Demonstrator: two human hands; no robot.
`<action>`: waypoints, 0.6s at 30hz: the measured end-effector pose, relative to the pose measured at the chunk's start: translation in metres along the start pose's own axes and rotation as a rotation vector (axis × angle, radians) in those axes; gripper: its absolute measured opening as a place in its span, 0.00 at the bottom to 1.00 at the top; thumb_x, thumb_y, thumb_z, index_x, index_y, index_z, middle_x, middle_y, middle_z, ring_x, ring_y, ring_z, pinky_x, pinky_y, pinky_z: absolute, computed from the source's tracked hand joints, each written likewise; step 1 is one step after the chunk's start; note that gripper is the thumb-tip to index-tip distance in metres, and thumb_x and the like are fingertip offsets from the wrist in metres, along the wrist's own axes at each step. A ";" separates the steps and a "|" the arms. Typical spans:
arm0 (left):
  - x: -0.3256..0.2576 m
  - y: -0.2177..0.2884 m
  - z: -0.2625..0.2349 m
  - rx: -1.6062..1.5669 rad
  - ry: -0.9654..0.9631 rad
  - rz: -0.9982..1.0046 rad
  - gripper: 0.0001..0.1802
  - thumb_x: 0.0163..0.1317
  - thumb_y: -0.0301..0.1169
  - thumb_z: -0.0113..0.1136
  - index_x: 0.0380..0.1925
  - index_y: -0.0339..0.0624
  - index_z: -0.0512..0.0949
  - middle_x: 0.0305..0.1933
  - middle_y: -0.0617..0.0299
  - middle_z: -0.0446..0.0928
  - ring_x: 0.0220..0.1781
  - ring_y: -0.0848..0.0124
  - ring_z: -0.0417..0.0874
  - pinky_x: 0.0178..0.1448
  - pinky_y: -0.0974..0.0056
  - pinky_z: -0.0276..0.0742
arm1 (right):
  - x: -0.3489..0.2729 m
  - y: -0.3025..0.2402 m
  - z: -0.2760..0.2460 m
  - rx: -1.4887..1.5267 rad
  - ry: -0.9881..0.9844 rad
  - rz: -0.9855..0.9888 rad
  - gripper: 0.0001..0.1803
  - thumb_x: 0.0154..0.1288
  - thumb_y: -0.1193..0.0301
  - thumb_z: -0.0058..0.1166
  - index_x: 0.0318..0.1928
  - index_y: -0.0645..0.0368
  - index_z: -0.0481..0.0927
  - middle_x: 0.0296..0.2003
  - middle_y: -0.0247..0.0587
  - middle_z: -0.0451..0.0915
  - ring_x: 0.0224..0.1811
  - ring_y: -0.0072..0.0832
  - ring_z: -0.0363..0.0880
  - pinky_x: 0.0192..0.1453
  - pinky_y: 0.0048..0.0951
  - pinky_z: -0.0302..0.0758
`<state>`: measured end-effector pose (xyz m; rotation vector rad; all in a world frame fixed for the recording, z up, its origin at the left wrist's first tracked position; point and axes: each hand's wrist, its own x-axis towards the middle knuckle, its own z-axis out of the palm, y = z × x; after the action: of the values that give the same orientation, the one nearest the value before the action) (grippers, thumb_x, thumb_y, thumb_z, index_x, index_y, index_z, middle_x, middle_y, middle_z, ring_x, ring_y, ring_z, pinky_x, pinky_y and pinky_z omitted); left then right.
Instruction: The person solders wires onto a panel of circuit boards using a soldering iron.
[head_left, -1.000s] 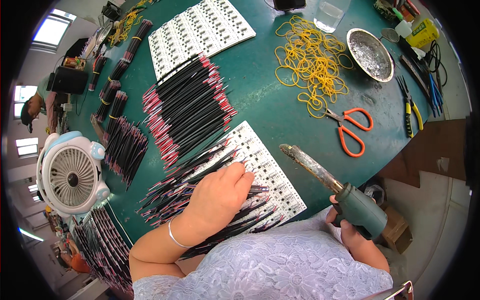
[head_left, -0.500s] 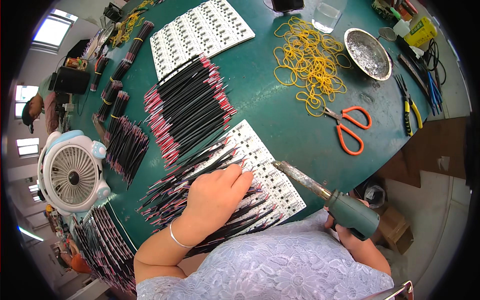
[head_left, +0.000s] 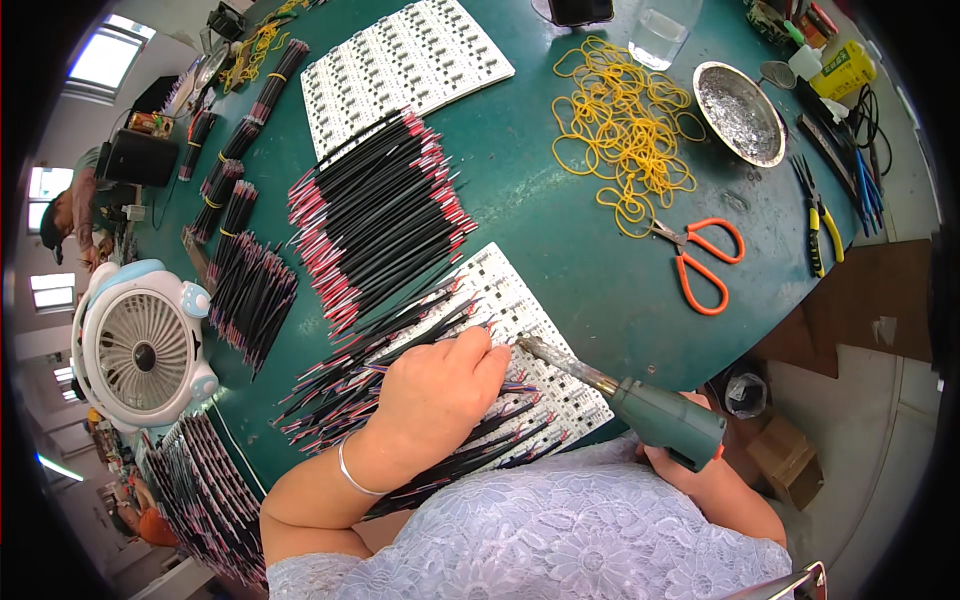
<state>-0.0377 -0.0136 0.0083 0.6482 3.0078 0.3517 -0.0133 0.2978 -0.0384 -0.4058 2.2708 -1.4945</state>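
I can see a green surface (head_left: pixel 520 205) bearing a far board (head_left: pixel 400 70), a near board (head_left: pixel 512 292), black wires (head_left: pixel 380 220) between them, tangled yellow bands (head_left: pixel 628 150), orange scissors (head_left: pixel 682 238), a bowl (head_left: pixel 768 162), pliers (head_left: pixel 812 197), a clear container (head_left: pixel 660 38) and, on the left, banded wire bundles (head_left: pixel 266 97).

The right hand (head_left: pixel 680 465) grips a green-handled metal soldering iron (head_left: pixel 640 408), tip (head_left: pixel 524 344) beside the left hand (head_left: pixel 440 390) over a rectangular white circuit board (head_left: pixel 515 303).

Over the nearer white circuit board (head_left: pixel 515 300), the left hand (head_left: pixel 435 390) is hiding whatever is lying beneath its curled fingers (head_left: pixel 490 370). Right of that board, the soldering iron (head_left: pixel 665 420) is covering most of the right hand (head_left: pixel 677 471). Beyond the board, the upper edge is cutting off a dark device (head_left: pixel 580 10) and a clear container (head_left: pixel 662 36).
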 end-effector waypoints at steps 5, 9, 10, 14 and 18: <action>0.003 0.001 -0.003 -0.004 -0.014 0.009 0.13 0.50 0.25 0.63 0.38 0.43 0.82 0.33 0.62 0.73 0.26 0.67 0.79 0.28 0.63 0.75 | 0.005 0.002 -0.011 -0.049 0.020 -0.208 0.15 0.54 0.77 0.61 0.45 0.61 0.82 0.39 0.42 0.83 0.35 0.36 0.82 0.50 0.35 0.76; 0.006 0.006 -0.006 -0.045 -0.059 0.001 0.15 0.47 0.24 0.63 0.39 0.42 0.82 0.35 0.61 0.75 0.29 0.62 0.80 0.31 0.60 0.77 | 0.015 -0.009 -0.022 0.268 0.375 -0.112 0.15 0.63 0.78 0.51 0.51 0.67 0.77 0.32 0.38 0.80 0.24 0.23 0.78 0.31 0.25 0.74; 0.003 0.005 -0.006 -0.055 -0.064 -0.022 0.17 0.45 0.23 0.63 0.39 0.42 0.82 0.36 0.60 0.76 0.31 0.60 0.81 0.32 0.59 0.77 | 0.021 -0.016 -0.031 0.362 0.409 -0.096 0.16 0.64 0.78 0.50 0.53 0.67 0.76 0.37 0.40 0.81 0.25 0.21 0.77 0.32 0.24 0.73; 0.001 0.012 -0.006 -0.033 -0.021 0.025 0.12 0.54 0.28 0.62 0.40 0.42 0.78 0.33 0.60 0.72 0.27 0.61 0.79 0.29 0.58 0.75 | 0.050 -0.019 -0.070 0.267 0.695 -0.411 0.25 0.69 0.67 0.51 0.61 0.69 0.68 0.42 0.44 0.79 0.29 0.21 0.77 0.27 0.19 0.69; -0.003 0.023 -0.006 -0.127 0.019 -0.088 0.19 0.51 0.30 0.69 0.43 0.44 0.74 0.35 0.58 0.72 0.26 0.59 0.78 0.29 0.56 0.75 | 0.094 -0.021 -0.111 -0.058 0.854 -0.117 0.12 0.69 0.71 0.52 0.49 0.63 0.79 0.26 0.32 0.78 0.24 0.16 0.73 0.24 0.18 0.66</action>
<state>-0.0265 0.0040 0.0195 0.5041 2.9894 0.5412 -0.1483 0.3380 0.0048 0.1365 2.9606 -1.9152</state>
